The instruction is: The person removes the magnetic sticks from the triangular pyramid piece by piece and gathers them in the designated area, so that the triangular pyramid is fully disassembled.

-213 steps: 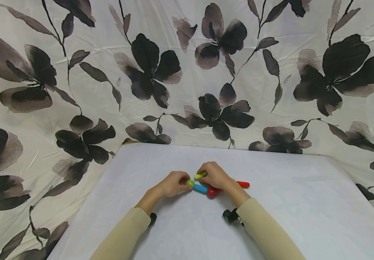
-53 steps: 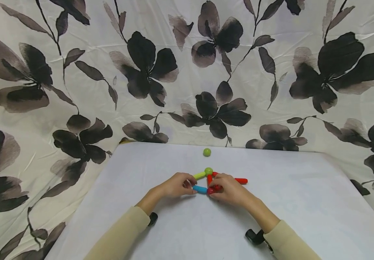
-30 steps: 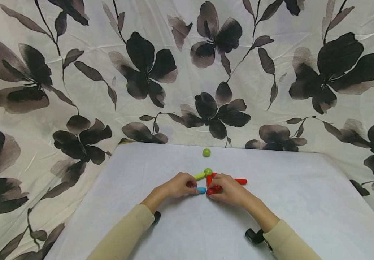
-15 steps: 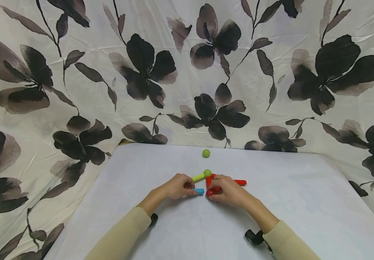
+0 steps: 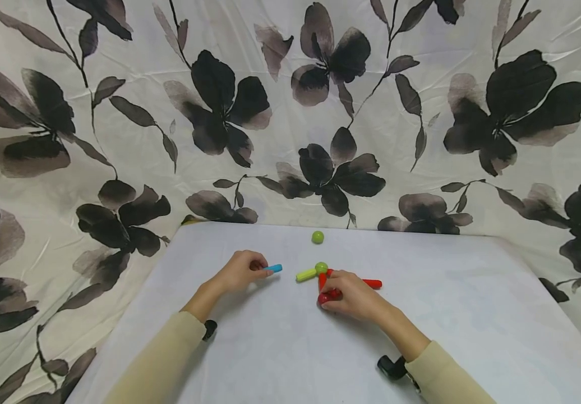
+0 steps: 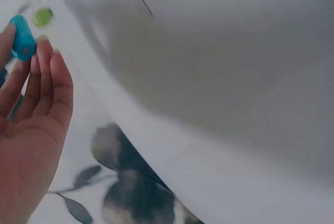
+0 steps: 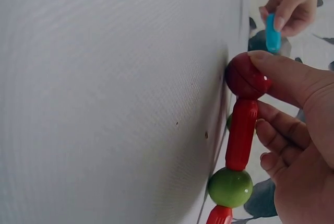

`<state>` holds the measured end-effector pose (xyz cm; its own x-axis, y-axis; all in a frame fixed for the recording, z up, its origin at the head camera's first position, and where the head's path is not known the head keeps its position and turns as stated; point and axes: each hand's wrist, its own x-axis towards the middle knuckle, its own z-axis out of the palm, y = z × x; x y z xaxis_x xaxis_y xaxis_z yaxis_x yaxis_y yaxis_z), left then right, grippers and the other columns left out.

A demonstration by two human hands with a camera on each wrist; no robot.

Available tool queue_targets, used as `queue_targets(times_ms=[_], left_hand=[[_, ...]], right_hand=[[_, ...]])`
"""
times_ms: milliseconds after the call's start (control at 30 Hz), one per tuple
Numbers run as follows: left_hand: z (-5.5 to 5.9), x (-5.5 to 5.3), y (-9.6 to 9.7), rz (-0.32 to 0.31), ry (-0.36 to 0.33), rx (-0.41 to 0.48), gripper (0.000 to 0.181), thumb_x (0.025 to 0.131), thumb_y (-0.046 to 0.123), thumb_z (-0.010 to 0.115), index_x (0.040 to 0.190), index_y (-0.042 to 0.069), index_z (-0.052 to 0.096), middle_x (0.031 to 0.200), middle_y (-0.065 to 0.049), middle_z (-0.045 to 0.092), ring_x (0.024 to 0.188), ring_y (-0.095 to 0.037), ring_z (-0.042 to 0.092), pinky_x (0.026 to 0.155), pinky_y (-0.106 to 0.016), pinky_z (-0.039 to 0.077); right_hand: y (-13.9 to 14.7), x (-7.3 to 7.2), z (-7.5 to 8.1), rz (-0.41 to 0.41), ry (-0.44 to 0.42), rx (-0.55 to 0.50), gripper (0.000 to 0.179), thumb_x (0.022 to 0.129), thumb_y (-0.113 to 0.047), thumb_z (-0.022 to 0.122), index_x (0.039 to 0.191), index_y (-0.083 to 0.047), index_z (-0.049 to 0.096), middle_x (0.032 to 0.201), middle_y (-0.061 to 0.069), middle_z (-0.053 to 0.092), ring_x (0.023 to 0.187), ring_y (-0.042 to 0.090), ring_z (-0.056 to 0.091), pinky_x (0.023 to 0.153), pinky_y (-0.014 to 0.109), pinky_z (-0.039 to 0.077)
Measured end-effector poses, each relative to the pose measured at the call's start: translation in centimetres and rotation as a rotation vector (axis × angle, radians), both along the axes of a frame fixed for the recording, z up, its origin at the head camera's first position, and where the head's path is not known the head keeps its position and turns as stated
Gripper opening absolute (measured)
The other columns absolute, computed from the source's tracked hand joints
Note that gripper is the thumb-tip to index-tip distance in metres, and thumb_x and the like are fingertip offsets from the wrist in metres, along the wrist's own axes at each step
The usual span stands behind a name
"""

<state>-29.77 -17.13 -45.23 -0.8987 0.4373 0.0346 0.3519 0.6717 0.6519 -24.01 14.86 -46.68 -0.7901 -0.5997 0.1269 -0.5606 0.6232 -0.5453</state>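
Observation:
In the head view my left hand (image 5: 242, 271) pinches a blue rod (image 5: 274, 269) between thumb and fingers, held left of the other toy pieces. The left wrist view shows the blue rod (image 6: 22, 38) end-on at the fingertips. My right hand (image 5: 353, 296) holds a red ball (image 5: 323, 299), its thumb on the ball in the right wrist view. From that ball a red rod (image 7: 241, 135) runs to a green ball (image 7: 230, 187), with another red rod (image 7: 219, 215) beyond. Farther back, a second green ball (image 5: 322, 268) carries a lime rod (image 5: 306, 275) pointing left.
A loose green ball (image 5: 318, 237) lies near the back edge of the white table (image 5: 452, 314). Behind the table hangs a flower-patterned cloth (image 5: 280, 134). A black wrist camera (image 5: 391, 367) sits on the right wrist.
The lime rod, earlier in my right hand, now joins a green ball. My left hand has pulled the blue rod off the red ball and carried it left and back. The right hand stays.

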Motion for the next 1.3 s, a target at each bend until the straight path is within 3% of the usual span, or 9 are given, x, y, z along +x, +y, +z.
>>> queue_targets(times_ms=[133, 300, 567, 667, 867, 1300], left_hand=[[-0.2, -2.2, -1.8, 0.099, 0.042, -0.023, 0.014, 0.093, 0.019, 0.077, 0.093, 0.006, 0.073, 0.084, -0.002, 0.066, 0.079, -0.015, 0.058, 0.073, -0.029, 0.047], [0.2, -4.5, -3.3, 0.207, 0.028, -0.085, 0.016, 0.094, 0.018, 0.075, 0.096, 0.003, 0.072, 0.086, -0.007, 0.065, 0.081, -0.021, 0.056, 0.071, -0.032, 0.047], [0.0, -6.9, -4.6, 0.321, 0.031, -0.160, 0.021, 0.094, 0.019, 0.075, 0.094, -0.001, 0.070, 0.086, -0.010, 0.063, 0.086, -0.026, 0.054, 0.076, -0.037, 0.046], [-0.4, -7.3, -4.9, 0.342, 0.022, -0.165, 0.023, 0.093, 0.021, 0.075, 0.092, -0.001, 0.069, 0.086, -0.010, 0.061, 0.086, -0.026, 0.053, 0.077, -0.039, 0.046], [-1.0, -7.7, -4.9, 0.324, 0.032, -0.168, 0.022, 0.093, 0.020, 0.077, 0.090, -0.001, 0.070, 0.086, -0.010, 0.063, 0.085, -0.027, 0.055, 0.080, -0.040, 0.046], [-1.0, -7.0, -4.9, 0.334, -0.034, -0.167, 0.027, 0.088, 0.012, 0.080, 0.104, -0.006, 0.069, 0.084, -0.008, 0.058, 0.087, -0.025, 0.053, 0.080, -0.038, 0.043]], right_hand=[[-0.1, -0.1, 0.1, 0.000, 0.009, 0.004, 0.017, 0.087, -0.018, 0.083, 0.102, -0.013, 0.077, 0.094, -0.004, 0.062, 0.093, 0.016, 0.056, 0.081, 0.031, 0.051], [-0.2, -0.3, 0.0, -0.002, 0.024, 0.012, 0.016, 0.087, -0.018, 0.083, 0.101, -0.014, 0.076, 0.095, -0.003, 0.062, 0.094, 0.016, 0.056, 0.084, 0.032, 0.050], [-0.2, -0.2, -0.1, 0.005, 0.023, 0.007, 0.016, 0.087, -0.015, 0.083, 0.101, -0.011, 0.076, 0.094, -0.002, 0.062, 0.093, 0.017, 0.055, 0.082, 0.033, 0.049], [-0.1, -0.2, -0.1, 0.003, 0.011, 0.017, 0.017, 0.088, -0.016, 0.083, 0.102, -0.012, 0.076, 0.094, -0.003, 0.061, 0.093, 0.016, 0.055, 0.083, 0.032, 0.049], [0.0, -0.1, 0.0, -0.009, 0.004, 0.019, 0.018, 0.088, -0.018, 0.083, 0.103, -0.013, 0.076, 0.095, -0.003, 0.062, 0.094, 0.016, 0.056, 0.083, 0.032, 0.050], [-0.1, 0.0, 0.0, -0.017, 0.006, 0.006, 0.019, 0.088, -0.016, 0.083, 0.104, -0.012, 0.075, 0.099, -0.002, 0.063, 0.098, 0.017, 0.056, 0.086, 0.035, 0.052]])
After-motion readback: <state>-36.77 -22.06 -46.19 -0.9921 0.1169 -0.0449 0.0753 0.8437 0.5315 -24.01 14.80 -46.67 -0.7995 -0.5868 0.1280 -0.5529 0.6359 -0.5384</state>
